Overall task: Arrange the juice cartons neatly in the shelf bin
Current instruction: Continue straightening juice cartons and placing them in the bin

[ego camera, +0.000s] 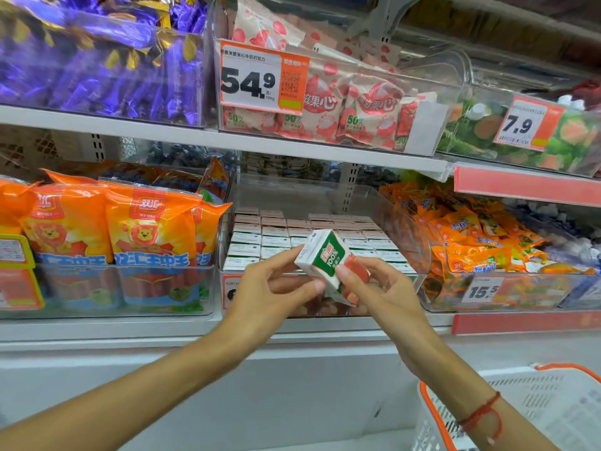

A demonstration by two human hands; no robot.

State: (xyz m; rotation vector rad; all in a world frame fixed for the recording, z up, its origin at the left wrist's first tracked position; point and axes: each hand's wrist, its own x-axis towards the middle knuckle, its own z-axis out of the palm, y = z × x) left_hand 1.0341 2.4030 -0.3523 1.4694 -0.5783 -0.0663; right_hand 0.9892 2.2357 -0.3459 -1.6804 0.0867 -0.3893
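A small white, green and red juice carton [327, 260] is held tilted in front of the clear shelf bin [403, 222]. My left hand [273, 288] pinches its lower left edge between thumb and fingers. My right hand [379, 289] grips its right side, thumb on the front face. Behind it, several rows of the same cartons [270, 237] stand upright in the bin, their white tops showing. The bin's front right corner, behind my right hand, is hidden.
Orange sausage packs [107, 236] fill the bin on the left; orange snack packs [471, 242] fill the bin on the right. The shelf above [227, 141] overhangs the bin closely. A white basket with an orange rim [432, 415] stands at the lower right.
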